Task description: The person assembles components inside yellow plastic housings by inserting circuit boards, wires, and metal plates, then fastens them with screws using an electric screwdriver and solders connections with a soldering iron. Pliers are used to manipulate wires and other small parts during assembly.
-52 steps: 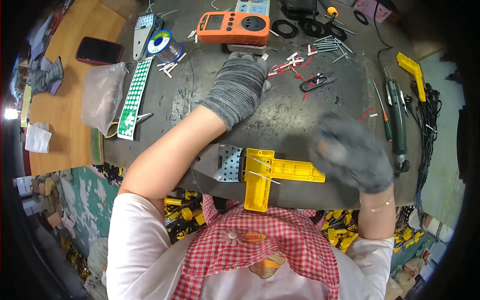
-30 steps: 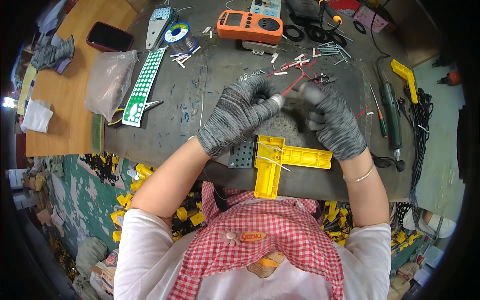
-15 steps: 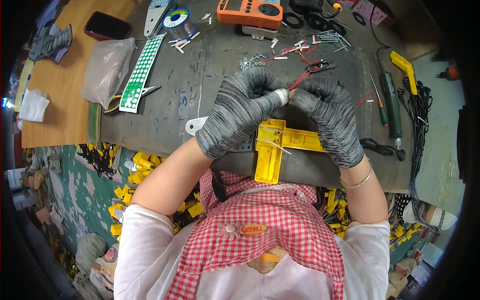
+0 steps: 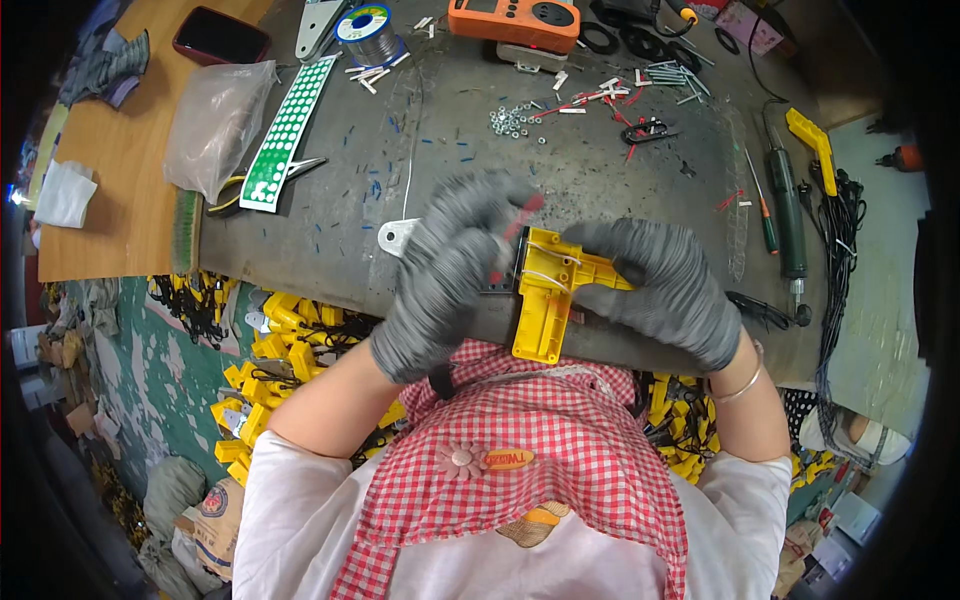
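Observation:
My right hand, in a grey knit glove, is closed on the arm of a yellow T-shaped plastic housing, thumb and fingers on either side. Two thin white wires cross the open face of this housing. Blurred by motion, my left gloved hand is at the housing's left side, with red wire showing at its fingers; how the wire runs inside the hand is hidden. Partly behind that hand lies a grey metal plate with a hole. Small black-handled snips rest on the table beyond my right hand.
Hex nuts, screws and red wire pieces lie at the back. An orange meter and solder spool stand behind them. A screwdriver and green-handled tool lie right. Yellow housings are piled below the table edge.
Both hands have come down toward me from the middle of the table. My right hand has left the red wire and taken hold of the yellow housing, which is now tilted.

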A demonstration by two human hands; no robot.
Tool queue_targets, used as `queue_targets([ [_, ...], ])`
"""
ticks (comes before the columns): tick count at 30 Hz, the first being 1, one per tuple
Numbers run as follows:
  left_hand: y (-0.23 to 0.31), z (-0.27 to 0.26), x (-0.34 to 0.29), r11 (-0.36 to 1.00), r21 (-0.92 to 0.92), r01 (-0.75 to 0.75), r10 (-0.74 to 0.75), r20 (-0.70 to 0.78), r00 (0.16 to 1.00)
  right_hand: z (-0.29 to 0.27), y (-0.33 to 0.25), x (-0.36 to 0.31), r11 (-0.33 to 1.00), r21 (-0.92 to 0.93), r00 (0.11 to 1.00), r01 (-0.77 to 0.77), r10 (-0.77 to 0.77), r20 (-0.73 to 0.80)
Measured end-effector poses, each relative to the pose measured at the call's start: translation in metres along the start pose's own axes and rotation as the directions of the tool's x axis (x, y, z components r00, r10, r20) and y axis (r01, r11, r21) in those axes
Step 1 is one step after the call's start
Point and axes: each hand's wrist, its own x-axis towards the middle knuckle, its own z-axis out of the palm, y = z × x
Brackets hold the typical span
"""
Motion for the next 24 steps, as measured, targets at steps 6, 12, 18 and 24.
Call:
queue_targets([
  [6,-0.029,0.019,0.006,0.417,0.815,-0.403,0.343,0.27,0.9,-0.001,0.018,0.005,0.942,-0.332,0.999,0.041,-0.043,0.004],
  [12,-0.019,0.024,0.0,0.195,0.891,-0.41,0.334,0.332,0.882,-0.008,0.014,0.022,0.936,0.091,0.939,-0.339,0.332,0.086],
  [18,-0.016,0.024,0.003,0.357,0.868,-0.346,0.305,0.242,0.921,-0.007,0.024,0.026,0.897,0.245,0.927,-0.368,0.334,0.168],
  [24,-0.013,0.017,0.019,0.458,0.786,-0.416,0.341,0.277,0.898,0.0,0.019,0.027,0.9,0.34,0.962,-0.271,0.268,0.058],
])
